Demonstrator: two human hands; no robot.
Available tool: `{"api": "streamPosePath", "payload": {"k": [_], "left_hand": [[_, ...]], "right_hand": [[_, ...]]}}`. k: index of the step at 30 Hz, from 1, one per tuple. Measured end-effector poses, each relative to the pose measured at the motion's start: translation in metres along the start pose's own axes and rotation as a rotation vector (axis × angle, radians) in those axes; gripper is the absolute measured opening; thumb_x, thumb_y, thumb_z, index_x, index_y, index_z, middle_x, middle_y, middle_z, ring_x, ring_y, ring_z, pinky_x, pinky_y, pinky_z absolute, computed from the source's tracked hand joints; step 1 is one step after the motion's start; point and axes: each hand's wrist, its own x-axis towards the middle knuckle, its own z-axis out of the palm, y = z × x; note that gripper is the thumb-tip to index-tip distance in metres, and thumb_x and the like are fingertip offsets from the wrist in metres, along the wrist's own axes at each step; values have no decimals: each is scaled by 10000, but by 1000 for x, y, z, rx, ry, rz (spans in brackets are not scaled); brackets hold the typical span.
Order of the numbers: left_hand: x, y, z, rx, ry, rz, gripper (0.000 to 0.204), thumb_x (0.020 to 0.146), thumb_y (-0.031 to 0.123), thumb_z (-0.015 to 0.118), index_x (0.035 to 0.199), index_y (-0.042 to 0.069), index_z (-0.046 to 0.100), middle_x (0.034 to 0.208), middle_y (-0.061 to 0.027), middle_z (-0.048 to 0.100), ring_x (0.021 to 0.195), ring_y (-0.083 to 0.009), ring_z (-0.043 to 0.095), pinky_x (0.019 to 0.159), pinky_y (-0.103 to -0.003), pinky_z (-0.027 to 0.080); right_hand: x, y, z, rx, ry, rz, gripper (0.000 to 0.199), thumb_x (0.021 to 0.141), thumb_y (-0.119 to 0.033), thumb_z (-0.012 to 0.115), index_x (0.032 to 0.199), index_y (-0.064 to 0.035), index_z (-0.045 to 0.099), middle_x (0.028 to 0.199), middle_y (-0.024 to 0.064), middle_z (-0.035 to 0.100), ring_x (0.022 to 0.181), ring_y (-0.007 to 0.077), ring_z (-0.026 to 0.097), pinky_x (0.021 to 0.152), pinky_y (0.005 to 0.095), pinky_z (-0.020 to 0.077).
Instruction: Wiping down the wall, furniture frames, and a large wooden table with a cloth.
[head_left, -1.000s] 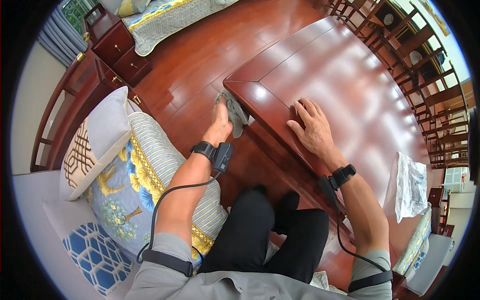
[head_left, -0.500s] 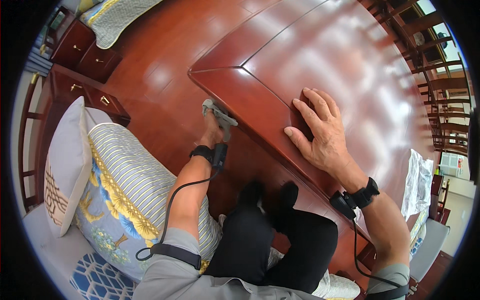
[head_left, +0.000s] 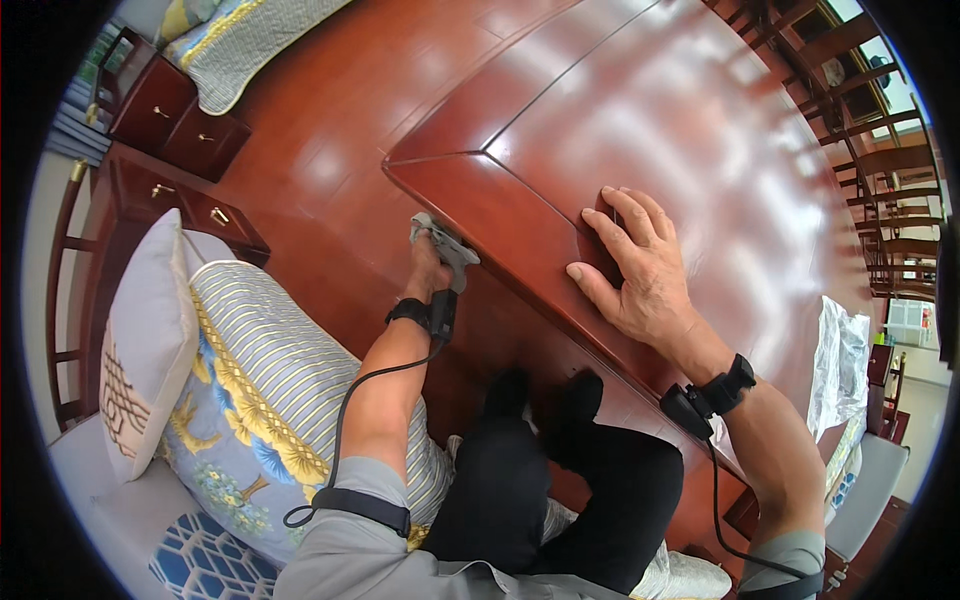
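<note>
A grey cloth (head_left: 456, 250) is gripped in my left hand (head_left: 428, 268), low against the side edge of a glossy red-brown wooden table (head_left: 455, 190). The cloth covers most of my left fingers. My right hand (head_left: 645, 270) rests on the tabletop near that same edge, fingers spread and holding nothing. Both wrists wear black straps with small devices and cables.
To my left is a sofa with a striped cover (head_left: 265, 320) and a pale cushion (head_left: 150, 340). Dark drawer cabinets (head_left: 190, 200) stand beyond it. Crumpled clear plastic (head_left: 838, 365) lies at the table's right. Wooden chairs (head_left: 890, 160) line the far right.
The view has shifted slightly, so the surroundings sit a little lower and to the right. My left hand stays by the table edge with the cloth; my right hand keeps its place on the tabletop.
</note>
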Motion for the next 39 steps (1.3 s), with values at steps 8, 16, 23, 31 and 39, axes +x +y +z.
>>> {"api": "streamPosePath", "payload": {"k": [8, 16, 23, 31, 39], "left_hand": [[-72, 92, 66, 228, -131, 109, 392, 1050, 443, 458, 1294, 169, 596, 1276, -87, 657, 1189, -299, 612, 975, -551, 491], [-96, 174, 114, 455, -474, 20, 292, 1039, 282, 447, 1099, 106, 672, 1052, -47, 737, 967, -205, 706, 869, -380, 570], [-92, 223, 166, 646, -593, -5, 233, 1060, 228, 488, 1042, 82, 668, 994, -24, 714, 873, -165, 659, 868, -327, 539], [-105, 196, 232, 921, -475, 377, 343, 1014, 316, 629, 1133, 11, 730, 950, 18, 698, 803, -77, 599, 716, -246, 463], [-127, 171, 270, 1539, -444, 939, 322, 939, 320, 711, 1101, 48, 767, 945, -83, 723, 836, -178, 641, 752, -334, 500]], "right_hand": [[-2, 3, -1, 14, 7, 25, 524, 896, -387, 722, 1278, -37, 648, 1404, 200, 532, 1346, 391, 453, 1119, 497, 383], [-6, 6, 1, 24, 60, 15, 506, 901, -390, 709, 1259, -36, 653, 1377, 185, 549, 1343, 378, 462, 1126, 487, 380], [-3, 1, 0, 70, 67, 27, 498, 893, -390, 712, 1240, -35, 666, 1369, 179, 554, 1348, 366, 462, 1128, 481, 382], [-4, 4, -4, 68, 90, 36, 484, 895, -399, 696, 1210, -32, 678, 1326, 170, 567, 1306, 346, 479, 1107, 460, 395], [-6, 3, 1, 96, 144, 23, 449, 882, -393, 703, 1159, -41, 682, 1288, 155, 578, 1263, 329, 504, 1079, 452, 412]]}}
